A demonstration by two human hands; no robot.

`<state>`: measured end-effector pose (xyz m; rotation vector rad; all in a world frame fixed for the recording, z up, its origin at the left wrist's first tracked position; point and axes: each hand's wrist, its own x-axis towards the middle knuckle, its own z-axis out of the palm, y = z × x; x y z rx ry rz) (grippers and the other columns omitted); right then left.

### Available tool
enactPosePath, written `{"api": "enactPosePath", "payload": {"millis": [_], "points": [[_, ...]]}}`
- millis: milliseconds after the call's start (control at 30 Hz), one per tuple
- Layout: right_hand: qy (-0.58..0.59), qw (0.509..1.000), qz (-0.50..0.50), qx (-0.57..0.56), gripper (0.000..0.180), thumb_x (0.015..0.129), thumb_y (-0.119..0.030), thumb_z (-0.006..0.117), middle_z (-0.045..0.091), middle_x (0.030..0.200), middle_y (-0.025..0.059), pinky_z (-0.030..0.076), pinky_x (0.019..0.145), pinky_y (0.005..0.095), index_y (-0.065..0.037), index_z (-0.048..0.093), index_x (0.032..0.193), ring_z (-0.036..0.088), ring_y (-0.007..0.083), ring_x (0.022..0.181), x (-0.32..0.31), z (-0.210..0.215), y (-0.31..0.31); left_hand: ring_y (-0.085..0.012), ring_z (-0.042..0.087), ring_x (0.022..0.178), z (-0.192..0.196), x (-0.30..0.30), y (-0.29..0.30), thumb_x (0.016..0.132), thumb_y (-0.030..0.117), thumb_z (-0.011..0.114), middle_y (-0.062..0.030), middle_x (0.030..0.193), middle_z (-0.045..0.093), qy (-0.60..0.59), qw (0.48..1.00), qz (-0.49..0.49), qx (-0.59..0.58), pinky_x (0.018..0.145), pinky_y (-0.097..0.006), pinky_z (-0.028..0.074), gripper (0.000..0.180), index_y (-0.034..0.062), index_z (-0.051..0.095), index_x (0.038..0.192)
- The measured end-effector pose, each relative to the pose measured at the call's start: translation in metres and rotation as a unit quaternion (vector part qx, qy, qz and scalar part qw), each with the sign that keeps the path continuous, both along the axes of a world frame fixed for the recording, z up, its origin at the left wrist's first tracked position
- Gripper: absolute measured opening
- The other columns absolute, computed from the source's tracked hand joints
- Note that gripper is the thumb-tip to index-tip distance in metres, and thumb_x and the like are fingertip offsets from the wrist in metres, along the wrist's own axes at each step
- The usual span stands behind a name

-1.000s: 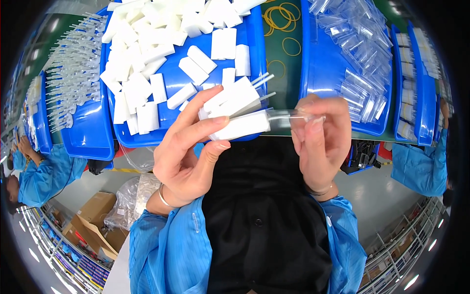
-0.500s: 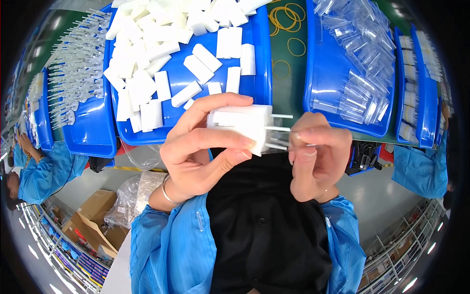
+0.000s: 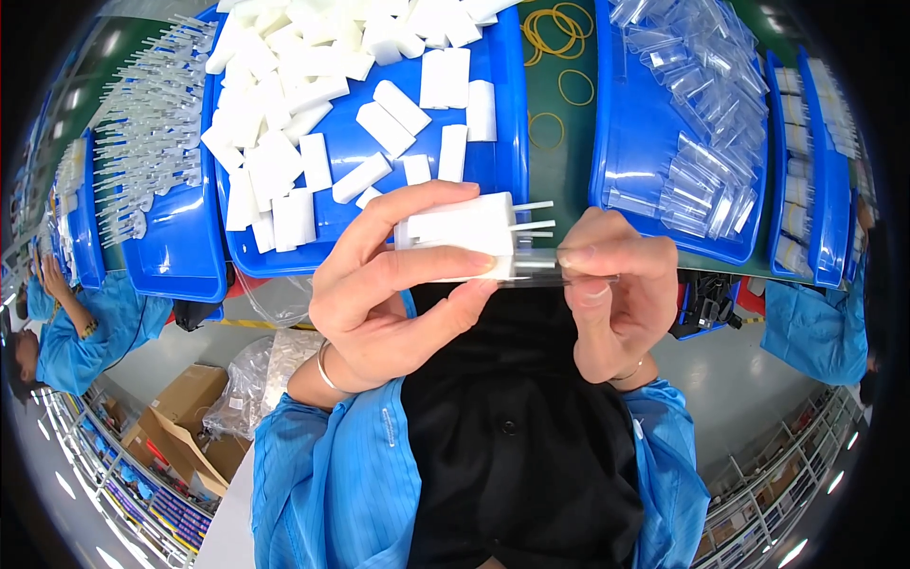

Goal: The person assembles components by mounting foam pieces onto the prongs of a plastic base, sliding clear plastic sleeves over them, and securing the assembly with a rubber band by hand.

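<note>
Left hand [image 3: 393,289]: pinches white rectangular foam blocks [image 3: 464,223], thin white rods [image 3: 533,226] protruding — by near-right corner of blue plastic tray [image 3: 512,114].
Right hand [image 3: 621,289]: pinches blurred clear plastic piece [image 3: 542,280] — right of tray.

Surface: green, flat, bare in the strip [image 3: 555,175] between the two widest trays; its outline bends toward the rim of the view
Centre: a wide blue tray [image 3: 507,100], raised at its rims
Bare strip: yellow bands [image 3: 558,87], several overlapping in a loose cluster at the far end, two single rings nearer the person and apart from each other
Right: another wide blue tray [image 3: 635,142], then narrow blue trays [image 3: 828,223] side by side
Left: a blue tray [image 3: 171,256] close beside the central one
</note>
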<state>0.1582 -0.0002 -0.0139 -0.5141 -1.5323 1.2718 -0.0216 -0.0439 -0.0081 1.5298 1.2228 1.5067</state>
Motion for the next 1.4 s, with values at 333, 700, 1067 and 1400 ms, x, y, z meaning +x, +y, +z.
{"api": "enactPosePath", "payload": {"millis": [333, 700, 1067, 1400], "points": [[-0.059, 0.995, -0.084, 0.014, 0.017, 0.078, 0.002, 0.061, 0.058, 0.077, 0.0085, 0.033, 0.053, 0.0200, 0.004, 0.056, 0.094, 0.043, 0.0095, 0.059, 0.010, 0.003, 0.011, -0.0270, 0.059, 0.096, -0.001, -0.004, 0.000, 0.068, -0.007, 0.068, -0.0274, 0.113, 0.054, -0.110, 0.990, -0.080, -0.044, 0.077, -0.031, 0.050, 0.028, -0.0040, 0.062, 0.095], [-0.181, 0.967, -0.112, 0.138, 0.016, 0.083, -0.008, 0.057, 0.056, 0.090, 0.0105, 0.037, 0.064, 0.0256, 0.001, 0.062, 0.095, 0.045, 0.0147, 0.071, 0.010, 0.001, 0.009, -0.0325, 0.049, 0.113, -0.005, 0.004, -0.009, 0.072, -0.004, 0.067, -0.0324, 0.122, 0.045, -0.318, 0.938, -0.083, -0.112, 0.090, -0.038, 0.046, 0.041, -0.0100, 0.052, 0.110], [0.205, 0.911, 0.119, -0.337, 0.096, 0.076, -0.077, 0.022, 0.039, 0.127, 0.0253, 0.031, 0.100, 0.0433, -0.003, 0.019, 0.137, 0.039, 0.0322, 0.121, -0.027, 0.008, -0.005, -0.0391, 0.044, 0.117, -0.015, 0.011, -0.007, 0.066, -0.002, 0.074, -0.0351, 0.118, 0.046, -0.311, 0.941, -0.135, -0.022, 0.092, -0.042, 0.042, 0.053, -0.0069, 0.051, 0.114], [0.206, 0.917, 0.164, -0.301, 0.078, 0.083, -0.063, 0.034, 0.045, 0.121, 0.0267, 0.036, 0.097, 0.0420, -0.004, 0.024, 0.134, 0.046, 0.0326, 0.115, -0.036, 0.023, -0.003, -0.0348, 0.054, 0.108, -0.026, 0.015, -0.007, 0.067, 0.010, 0.077, -0.0323, 0.118, 0.048, -0.172, 0.978, -0.083, 0.089, 0.084, -0.034, 0.047, 0.057, 0.0045, 0.051, 0.118]]}}
